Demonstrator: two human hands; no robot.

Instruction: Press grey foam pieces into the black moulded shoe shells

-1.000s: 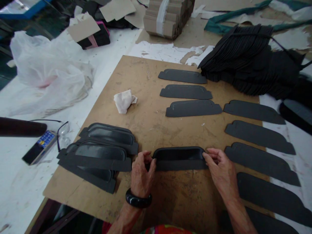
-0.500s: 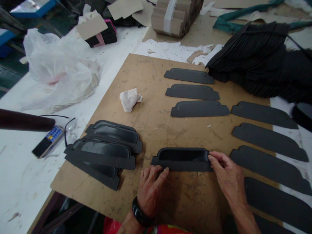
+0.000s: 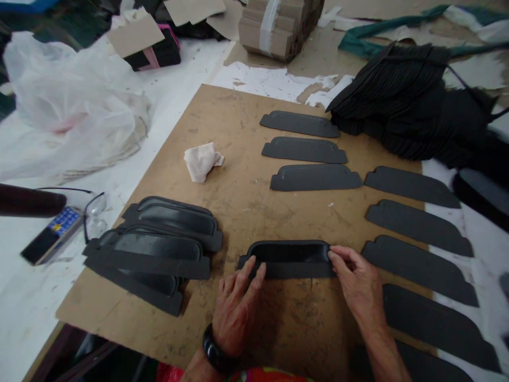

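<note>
A flat black piece [image 3: 292, 270] with a glossy, curved-edged insert [image 3: 292, 252] lies on the brown board before me. Pinched at its right end are the thumb and bent fingers of my right hand [image 3: 356, 281]. My left hand [image 3: 238, 302], with a black band at the wrist, rests at the left end, its fingers stretched out and two fingertips on the piece. To the left is an overlapping pile of similar pieces with glossy inserts [image 3: 159, 246]. Plain matte black pieces [image 3: 413, 265] lie in a column right of my right hand, with three more [image 3: 316, 178] farther back.
A crumpled white cloth [image 3: 202, 162] sits on the board [image 3: 222, 116]. Leftward are a calculator [image 3: 51, 236], eyeglasses [image 3: 95, 212], a dark rod [image 3: 32, 200] and plastic bags [image 3: 75, 111]. A large bundle of black sheets [image 3: 393, 101] stands back right, and a brown cardboard stack [image 3: 278, 29] behind.
My left fingers have moved up from the front edge onto the piece's left end, spreading out. My right hand keeps its pinch at the right end. The whole view has shifted slightly.
</note>
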